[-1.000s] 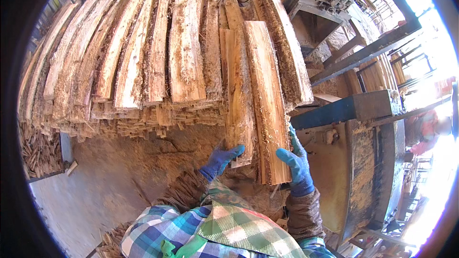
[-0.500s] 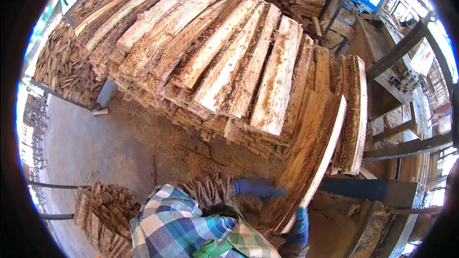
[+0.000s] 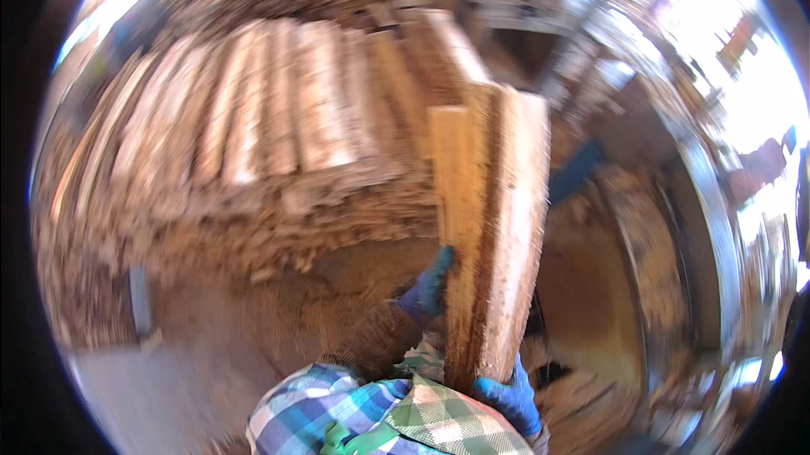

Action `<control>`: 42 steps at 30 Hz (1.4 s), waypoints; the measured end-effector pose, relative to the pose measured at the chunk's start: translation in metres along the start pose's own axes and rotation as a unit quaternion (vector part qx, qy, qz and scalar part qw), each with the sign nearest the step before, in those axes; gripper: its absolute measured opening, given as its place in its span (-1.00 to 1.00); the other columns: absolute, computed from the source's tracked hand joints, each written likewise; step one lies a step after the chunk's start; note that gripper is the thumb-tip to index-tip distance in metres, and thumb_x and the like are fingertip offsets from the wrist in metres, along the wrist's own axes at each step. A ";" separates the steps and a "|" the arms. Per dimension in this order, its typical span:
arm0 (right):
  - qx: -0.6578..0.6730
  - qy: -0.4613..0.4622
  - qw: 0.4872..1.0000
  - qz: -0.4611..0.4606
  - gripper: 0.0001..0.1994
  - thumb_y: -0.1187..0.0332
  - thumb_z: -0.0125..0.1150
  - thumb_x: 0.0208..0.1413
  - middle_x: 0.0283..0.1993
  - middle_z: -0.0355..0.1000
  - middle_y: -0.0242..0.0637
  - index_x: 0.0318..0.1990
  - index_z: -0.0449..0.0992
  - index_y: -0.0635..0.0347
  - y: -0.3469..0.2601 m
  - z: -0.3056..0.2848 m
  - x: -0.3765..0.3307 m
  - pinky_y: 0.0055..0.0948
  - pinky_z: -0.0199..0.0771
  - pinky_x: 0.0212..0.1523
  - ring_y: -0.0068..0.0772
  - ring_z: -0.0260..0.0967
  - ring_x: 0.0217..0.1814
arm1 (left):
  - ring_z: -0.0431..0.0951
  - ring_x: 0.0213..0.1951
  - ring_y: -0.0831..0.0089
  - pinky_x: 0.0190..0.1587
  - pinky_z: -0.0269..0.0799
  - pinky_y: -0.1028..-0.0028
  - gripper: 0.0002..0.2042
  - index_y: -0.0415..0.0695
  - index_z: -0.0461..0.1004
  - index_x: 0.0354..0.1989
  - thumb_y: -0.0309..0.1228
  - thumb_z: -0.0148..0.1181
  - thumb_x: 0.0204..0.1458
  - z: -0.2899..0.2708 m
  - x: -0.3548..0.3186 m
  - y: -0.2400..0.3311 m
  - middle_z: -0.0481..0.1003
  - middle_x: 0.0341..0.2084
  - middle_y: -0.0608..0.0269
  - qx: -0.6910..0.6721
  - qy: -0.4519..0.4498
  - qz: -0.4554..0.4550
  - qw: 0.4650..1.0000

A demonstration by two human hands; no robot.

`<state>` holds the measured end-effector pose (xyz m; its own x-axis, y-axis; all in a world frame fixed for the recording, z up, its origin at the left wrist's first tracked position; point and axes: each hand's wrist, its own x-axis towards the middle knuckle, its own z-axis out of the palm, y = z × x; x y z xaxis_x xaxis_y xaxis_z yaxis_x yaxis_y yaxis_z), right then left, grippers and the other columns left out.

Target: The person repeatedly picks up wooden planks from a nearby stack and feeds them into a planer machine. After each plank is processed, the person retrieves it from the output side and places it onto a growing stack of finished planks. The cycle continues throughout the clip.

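Between my gloved hands stands a bundle of rough wooden boards (image 3: pixel 516 193), sawdust on their faces and long sides running away from me. My left hand (image 3: pixel 432 285), in a blue glove, grips the left edge about midway, its fingers partly hidden behind the wood. At the near lower end, my blue-gloved right hand (image 3: pixel 512 396) holds the bottom corner. Beyond and to the left lies a large stack of similar boards (image 3: pixel 283 109), blurred by motion.
A dark metal frame with a curved rail (image 3: pixel 707 244) runs along the right side. Another person's arm (image 3: pixel 759 164) shows at the far right. Sawdust covers the floor (image 3: pixel 337 274) before the stack.
My view has swung right, so the stack now sits further left. The boards in my hands have gone from slanting beside the stack to nearly upright in front of me.
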<state>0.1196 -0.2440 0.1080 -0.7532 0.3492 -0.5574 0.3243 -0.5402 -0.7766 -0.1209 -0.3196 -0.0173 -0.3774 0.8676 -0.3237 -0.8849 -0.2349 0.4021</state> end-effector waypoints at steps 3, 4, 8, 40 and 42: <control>0.027 0.022 0.992 -0.125 0.13 0.07 0.59 -0.11 0.46 0.25 -0.17 0.57 0.02 0.26 0.013 -0.018 -0.010 -0.26 0.14 0.47 -0.27 0.18 0.47 | 0.58 0.09 0.32 0.10 0.60 0.23 -0.35 -0.14 0.36 0.31 0.20 -0.08 0.36 0.050 0.033 0.007 0.51 0.15 0.10 0.072 -0.149 0.141 0.976; 0.033 0.046 0.988 -0.140 0.12 0.02 0.57 -0.09 0.46 0.25 -0.18 0.56 0.04 0.27 0.017 -0.028 -0.010 -0.26 0.13 0.48 -0.28 0.17 0.47 | 0.56 0.11 0.31 0.11 0.59 0.21 -0.30 -0.15 0.33 0.35 0.24 -0.12 0.35 0.077 0.035 0.005 0.48 0.18 0.09 0.118 -0.138 0.136 0.974; 0.178 0.098 0.955 -0.218 -0.02 -0.31 0.36 0.06 0.40 0.36 -0.19 0.47 0.24 0.19 0.051 -0.063 0.032 -0.11 0.33 0.39 -0.22 0.34 0.36 | 0.47 0.23 0.27 0.24 0.52 0.19 -0.12 -0.17 0.11 0.52 0.37 -0.28 0.31 0.162 0.059 0.002 0.36 0.32 0.05 0.151 -0.254 0.027 0.955; 0.203 0.627 0.691 -0.297 -0.42 0.42 0.24 0.35 0.45 0.32 -0.20 0.46 0.25 0.31 0.046 -0.107 0.038 -0.41 0.35 0.37 -0.42 0.31 0.39 | 0.30 0.38 0.09 0.36 0.40 0.07 -0.10 -0.08 -0.01 0.57 0.35 -0.12 0.26 0.125 0.240 -0.083 0.18 0.43 -0.07 0.101 -0.304 -0.554 0.769; 0.211 0.668 0.627 -0.341 -0.45 0.42 0.24 0.35 0.41 0.37 -0.22 0.45 0.29 0.28 0.056 -0.126 0.015 -0.42 0.41 0.33 -0.43 0.35 0.34 | 0.30 0.38 0.09 0.36 0.40 0.07 -0.10 -0.08 -0.02 0.57 0.35 -0.12 0.26 0.125 0.236 -0.085 0.17 0.44 -0.07 0.089 -0.297 -0.564 0.765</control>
<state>0.1984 -0.1728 0.0193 0.6083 0.7868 -0.1048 -0.2046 0.0279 -0.9785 -0.1008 -0.0401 -0.0209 0.8365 0.5333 -0.1264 -0.4852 0.8278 0.2817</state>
